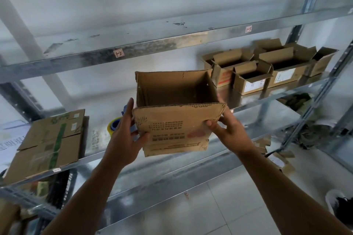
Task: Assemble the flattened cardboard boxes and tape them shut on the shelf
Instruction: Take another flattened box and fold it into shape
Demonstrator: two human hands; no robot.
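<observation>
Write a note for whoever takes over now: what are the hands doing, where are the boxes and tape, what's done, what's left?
Left hand and right hand both hold the opened box by its sides, over the shelf.
Tape roll lies behind the left hand; flattened boxes lie far left.
Done: several open boxes stand at the right.
Left: tape this box, then assemble the flat ones.

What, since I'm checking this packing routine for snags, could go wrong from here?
1. The box, gripped by the left hand and right hand, has ragged flap edges; they may tear when folded.
2. The tape roll lies just behind the left hand; setting the box down might knock it.
3. The flattened boxes lie at the shelf front edge; a bump could tip them off.
</observation>
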